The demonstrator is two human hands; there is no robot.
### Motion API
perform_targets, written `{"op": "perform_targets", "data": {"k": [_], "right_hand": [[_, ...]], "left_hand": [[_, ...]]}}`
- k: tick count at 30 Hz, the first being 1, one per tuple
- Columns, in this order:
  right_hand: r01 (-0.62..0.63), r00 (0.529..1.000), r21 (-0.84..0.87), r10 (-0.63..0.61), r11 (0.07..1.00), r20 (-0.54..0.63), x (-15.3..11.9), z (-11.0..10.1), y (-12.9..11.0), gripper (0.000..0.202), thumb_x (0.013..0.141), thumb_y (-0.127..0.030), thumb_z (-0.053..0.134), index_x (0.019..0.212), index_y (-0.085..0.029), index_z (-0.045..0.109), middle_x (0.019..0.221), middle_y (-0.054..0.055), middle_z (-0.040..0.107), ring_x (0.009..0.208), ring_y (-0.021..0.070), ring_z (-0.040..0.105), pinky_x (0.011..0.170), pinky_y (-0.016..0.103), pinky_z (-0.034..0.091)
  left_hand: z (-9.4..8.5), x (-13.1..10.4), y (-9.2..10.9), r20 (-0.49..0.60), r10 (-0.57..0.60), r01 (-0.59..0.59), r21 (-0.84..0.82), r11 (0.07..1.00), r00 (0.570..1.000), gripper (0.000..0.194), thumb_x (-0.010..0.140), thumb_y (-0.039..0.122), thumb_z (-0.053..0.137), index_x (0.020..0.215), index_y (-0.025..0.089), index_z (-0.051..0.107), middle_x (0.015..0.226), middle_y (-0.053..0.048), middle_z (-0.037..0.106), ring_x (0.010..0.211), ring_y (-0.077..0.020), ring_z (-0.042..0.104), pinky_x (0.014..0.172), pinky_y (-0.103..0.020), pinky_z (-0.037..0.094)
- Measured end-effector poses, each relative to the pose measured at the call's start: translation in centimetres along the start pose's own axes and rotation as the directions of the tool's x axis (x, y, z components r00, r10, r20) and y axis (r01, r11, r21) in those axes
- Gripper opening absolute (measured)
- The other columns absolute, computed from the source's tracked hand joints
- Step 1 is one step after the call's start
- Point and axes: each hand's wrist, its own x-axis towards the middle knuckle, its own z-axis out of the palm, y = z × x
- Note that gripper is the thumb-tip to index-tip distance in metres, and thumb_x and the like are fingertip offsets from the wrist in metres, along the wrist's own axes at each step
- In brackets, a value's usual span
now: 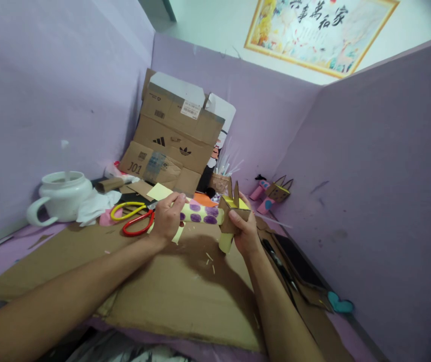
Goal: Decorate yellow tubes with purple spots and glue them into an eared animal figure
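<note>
Between my hands, a little above the cardboard sheet, is a paper craft animal. Its body is a pale yellow paper tube (202, 214) with purple spots, lying sideways. My left hand (168, 218) is closed round the tube's left end. On the right end sits a cardboard head (232, 213) with pointed ears and a yellow top, and my right hand (246, 229) grips it by the side. A short plain yellow tube (226, 242) points down below the head. Part of the body is hidden by my fingers.
Scissors (138, 223) with red and yellow handles lie left of my left hand, near a white mug (64, 193). A flattened carton (173, 146) leans at the back. A pink craft animal (271, 193) stands far right; a black pen (279, 261) lies nearer. Paper scraps dot the cardboard sheet (185, 301).
</note>
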Motion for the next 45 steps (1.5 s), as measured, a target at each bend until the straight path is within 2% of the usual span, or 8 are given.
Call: {"op": "perform_targets", "data": {"k": [6, 23, 27, 30, 33, 37, 42, 45], "right_hand": [[-0.011, 1.0, 0.034, 0.011, 0.999, -0.007, -0.1, -0.1, 0.0, 0.071, 0.059, -0.028, 0.079, 0.125, -0.027, 0.052, 0.089, 0.0, 0.07, 0.077, 0.0174, 0.064, 0.065, 0.027, 0.05], [0.0, 1.0, 0.062, 0.0, 0.998, -0.004, 0.0, -0.2, 0.2, 0.07, 0.058, -0.029, 0.08, 0.123, -0.026, 0.052, 0.092, 0.0, 0.07, 0.08, 0.0174, 0.064, 0.07, 0.028, 0.05], [0.015, 1.0, 0.053, -0.016, 0.998, 0.008, 0.2, -0.5, 0.3, 0.069, 0.059, -0.029, 0.079, 0.122, -0.026, 0.053, 0.089, 0.0, 0.07, 0.079, 0.0181, 0.065, 0.071, 0.029, 0.05], [0.032, 0.999, 0.078, -0.031, 0.996, -0.021, 0.2, -0.5, 0.1, 0.069, 0.056, -0.027, 0.079, 0.12, -0.026, 0.054, 0.096, 0.0, 0.07, 0.081, 0.0171, 0.064, 0.072, 0.028, 0.05], [0.027, 0.999, 0.092, -0.023, 0.995, -0.049, 0.3, -0.5, -0.1, 0.07, 0.054, -0.026, 0.079, 0.119, -0.026, 0.054, 0.102, 0.002, 0.069, 0.082, 0.0176, 0.064, 0.072, 0.028, 0.05], [0.031, 0.998, 0.086, -0.026, 0.996, -0.056, 0.3, -0.4, -0.3, 0.069, 0.055, -0.026, 0.079, 0.119, -0.025, 0.053, 0.095, 0.001, 0.071, 0.079, 0.0167, 0.064, 0.07, 0.028, 0.05], [0.032, 0.998, 0.09, -0.026, 0.995, -0.063, 0.3, -0.5, -0.3, 0.07, 0.055, -0.027, 0.08, 0.12, -0.025, 0.053, 0.09, 0.0, 0.071, 0.076, 0.0168, 0.065, 0.068, 0.028, 0.05], [0.023, 0.998, 0.099, -0.016, 0.995, -0.068, 0.4, -0.5, -0.2, 0.069, 0.055, -0.027, 0.079, 0.119, -0.025, 0.053, 0.092, 0.001, 0.071, 0.078, 0.0178, 0.065, 0.069, 0.029, 0.051]], "left_hand": [[0.0, -0.1, 0.1, 0.002, -0.007, 0.007, -0.007, 1.0, 1.0, 0.03, 0.078, 0.042, 0.05, 0.066, 0.016, 0.059, 0.055, 0.002, 0.048, 0.042, -0.011, 0.047, 0.03, -0.02, 0.041], [-0.3, -0.1, 0.5, 0.041, -0.002, 0.002, 0.011, 1.0, 0.999, 0.03, 0.079, 0.042, 0.051, 0.068, 0.016, 0.059, 0.059, 0.001, 0.05, 0.048, -0.0116, 0.048, 0.033, -0.02, 0.042], [-0.4, 0.0, 0.0, 0.1, 0.087, -0.093, 0.056, 0.994, 0.991, 0.026, 0.076, 0.042, 0.059, 0.071, 0.017, 0.058, 0.068, 0.0, 0.054, 0.054, -0.0122, 0.051, 0.04, -0.021, 0.044], [-0.7, 0.3, -0.1, 0.17, 0.178, -0.203, 0.147, 0.968, 0.969, 0.027, 0.068, 0.04, 0.07, 0.077, 0.017, 0.059, 0.076, -0.001, 0.059, 0.062, -0.0131, 0.055, 0.05, -0.022, 0.045], [-1.0, 0.8, -0.2, 0.231, 0.21, -0.262, 0.224, 0.939, 0.95, 0.035, 0.062, 0.039, 0.075, 0.085, 0.018, 0.059, 0.08, -0.001, 0.061, 0.067, -0.0144, 0.056, 0.058, -0.024, 0.046], [-1.3, 1.4, -0.2, 0.3, 0.219, -0.304, 0.273, 0.913, 0.928, 0.042, 0.058, 0.036, 0.077, 0.092, 0.019, 0.058, 0.087, -0.001, 0.063, 0.07, -0.0147, 0.057, 0.061, -0.025, 0.047], [-1.3, 1.5, -0.3, 0.309, 0.168, -0.268, 0.315, 0.911, 0.936, 0.042, 0.056, 0.033, 0.078, 0.09, 0.019, 0.058, 0.082, 0.0, 0.062, 0.065, -0.014, 0.058, 0.057, -0.025, 0.047], [-1.1, 1.4, -0.4, 0.296, 0.084, -0.164, 0.255, 0.953, 0.951, 0.042, 0.058, 0.036, 0.078, 0.089, 0.018, 0.057, 0.073, 0.0, 0.062, 0.055, -0.0139, 0.06, 0.05, -0.025, 0.048]]}}
